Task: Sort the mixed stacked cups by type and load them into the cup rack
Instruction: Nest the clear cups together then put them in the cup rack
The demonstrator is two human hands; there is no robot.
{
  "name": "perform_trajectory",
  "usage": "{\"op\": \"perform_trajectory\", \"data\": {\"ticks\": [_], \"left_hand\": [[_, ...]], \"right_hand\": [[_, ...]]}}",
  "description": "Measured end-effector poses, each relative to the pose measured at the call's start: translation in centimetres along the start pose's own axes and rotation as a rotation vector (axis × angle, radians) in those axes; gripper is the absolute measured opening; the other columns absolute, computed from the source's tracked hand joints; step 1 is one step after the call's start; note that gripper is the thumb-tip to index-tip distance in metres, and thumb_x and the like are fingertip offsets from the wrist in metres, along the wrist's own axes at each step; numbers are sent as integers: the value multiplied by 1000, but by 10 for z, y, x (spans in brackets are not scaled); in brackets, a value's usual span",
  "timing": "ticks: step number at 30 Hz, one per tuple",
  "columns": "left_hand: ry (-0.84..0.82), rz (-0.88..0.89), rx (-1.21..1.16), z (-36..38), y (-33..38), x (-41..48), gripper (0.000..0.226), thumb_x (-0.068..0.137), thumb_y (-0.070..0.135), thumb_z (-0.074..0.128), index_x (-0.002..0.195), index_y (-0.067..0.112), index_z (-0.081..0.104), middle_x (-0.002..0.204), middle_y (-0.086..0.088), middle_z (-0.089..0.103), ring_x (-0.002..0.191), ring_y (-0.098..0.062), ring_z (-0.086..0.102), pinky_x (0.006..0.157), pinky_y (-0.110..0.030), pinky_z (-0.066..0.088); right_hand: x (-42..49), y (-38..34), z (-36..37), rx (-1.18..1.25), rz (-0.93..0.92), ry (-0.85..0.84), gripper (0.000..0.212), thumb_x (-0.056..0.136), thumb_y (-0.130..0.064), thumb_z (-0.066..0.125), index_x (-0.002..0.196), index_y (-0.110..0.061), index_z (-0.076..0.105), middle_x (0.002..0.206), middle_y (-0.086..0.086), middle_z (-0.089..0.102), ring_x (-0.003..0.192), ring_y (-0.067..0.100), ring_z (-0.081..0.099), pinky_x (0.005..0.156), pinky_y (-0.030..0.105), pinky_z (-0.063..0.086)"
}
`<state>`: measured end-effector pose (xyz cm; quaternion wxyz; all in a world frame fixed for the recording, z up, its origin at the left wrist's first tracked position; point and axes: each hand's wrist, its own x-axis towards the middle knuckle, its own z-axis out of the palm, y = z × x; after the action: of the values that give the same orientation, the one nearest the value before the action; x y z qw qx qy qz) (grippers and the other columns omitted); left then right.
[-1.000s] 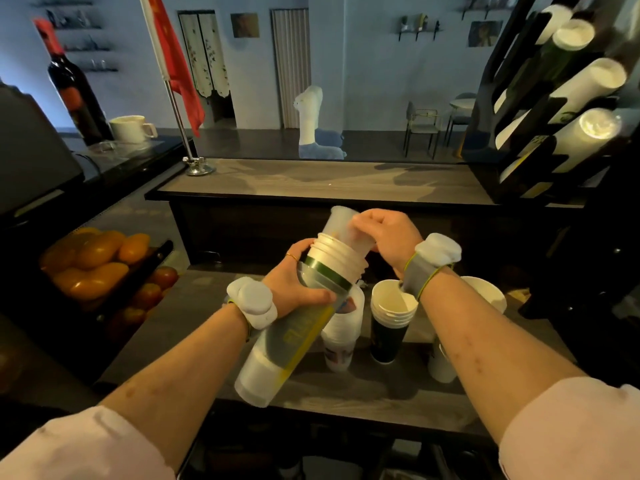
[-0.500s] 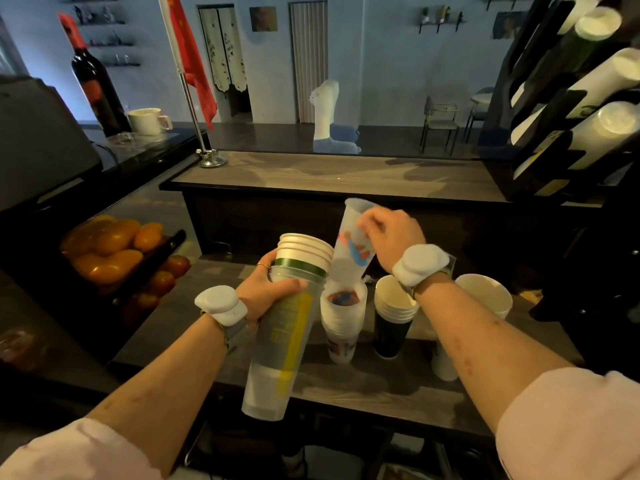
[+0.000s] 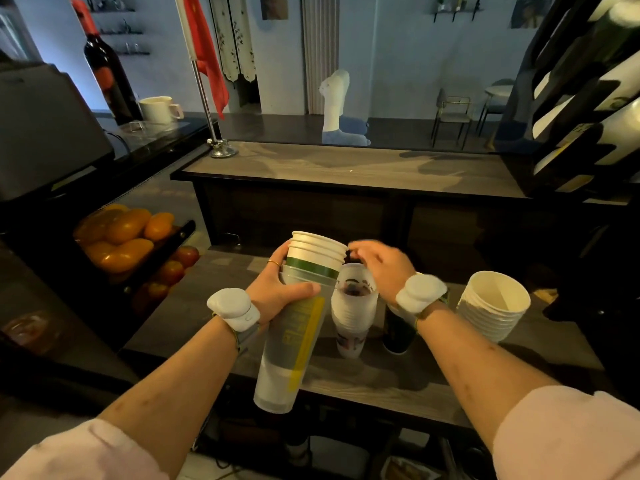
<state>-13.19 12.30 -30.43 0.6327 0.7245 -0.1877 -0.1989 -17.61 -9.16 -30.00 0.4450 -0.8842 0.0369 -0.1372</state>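
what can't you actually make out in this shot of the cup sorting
All in the head view:
- Dark cup stack: mostly hidden behind the right hand and wrist.
- Right hand: motion-blurred, so whether its fingers touch the mixed stack held in the left hand is unclear.
- Cup rack: cut off by the right and top edges; free slots uncountable.
- Print on the frosted cup stack: too small and dim to read.

Two bare forearms, entering from lower left and lower right of frame. Pale pink sleeves pushed up near the elbows. Left hand (image 3: 277, 289): thin gold ring on one finger. Right hand (image 3: 379, 266): motion-blurred. Each wrist: white rounded puck-like device on grey strap with yellow-green edging.
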Motion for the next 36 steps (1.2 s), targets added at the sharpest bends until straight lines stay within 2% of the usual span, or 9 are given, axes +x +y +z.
{"op": "perform_trajectory", "data": {"ticks": [3,6,9,15,22,25,27,30,36], "left_hand": [[-62,29,19,10,6,6,99,54,32,81,137,43,28,122,-3,59,110,-22,61,90,-39,52],[-103,44,-21,23,16,12,94,70,13,77,144,34,23,118,-3,61,105,-20,63,85,-35,55],[-124,85,-25,40,28,21,77,73,14,75,136,31,35,110,-3,65,95,-17,67,78,-30,57],[-171,71,-16,69,41,35,67,49,39,77,110,36,51,104,-5,67,97,-24,66,88,-39,54],[-230,57,43,86,55,45,44,65,32,74,105,27,57,98,-3,69,87,-16,69,75,-28,57],[-267,56,161,84,60,43,52,58,40,76,106,25,59,96,0,69,85,-13,68,77,-27,55],[-285,18,304,80,51,35,70,59,38,72,124,22,50,106,1,63,90,-10,63,78,-23,52],[-151,-38,186,73,37,34,95,56,37,74,141,19,35,125,-8,54,100,-19,58,83,-29,48],[6,-19,126,62,51,49,80,75,32,75,142,29,30,120,-3,51,97,-20,59,84,-36,51]], "right_hand": [[-1,-33,-19,134,-83,-78,27,94,-35,52,116,-25,62,105,-11,66,98,2,59,82,18,46],[-2,-49,-30,32,-103,-194,17,89,-32,60,98,-19,67,82,-5,65,78,7,60,70,22,48],[-4,-52,-47,75,-90,-89,18,90,-29,59,96,-13,66,78,-2,63,74,12,58,72,30,49],[-9,-38,-71,16,-71,55,17,90,-30,59,96,-15,65,83,4,64,78,20,59,76,40,51],[-13,-32,-82,56,-48,193,13,91,-26,59,96,-16,65,85,4,65,80,20,60,72,34,51],[-4,-23,-91,57,12,306,18,90,-26,60,100,-11,65,88,5,64,82,20,59,73,33,47],[3,-13,-116,81,88,467,22,89,-28,60,102,-11,65,92,8,64,84,24,58,77,37,46],[5,-6,-146,72,107,530,15,91,-28,57,94,-14,62,82,8,59,76,21,52,71,36,44],[6,-10,-146,-20,88,699,24,96,-29,48,102,-6,55,85,7,54,79,26,51,67,31,34]]}}
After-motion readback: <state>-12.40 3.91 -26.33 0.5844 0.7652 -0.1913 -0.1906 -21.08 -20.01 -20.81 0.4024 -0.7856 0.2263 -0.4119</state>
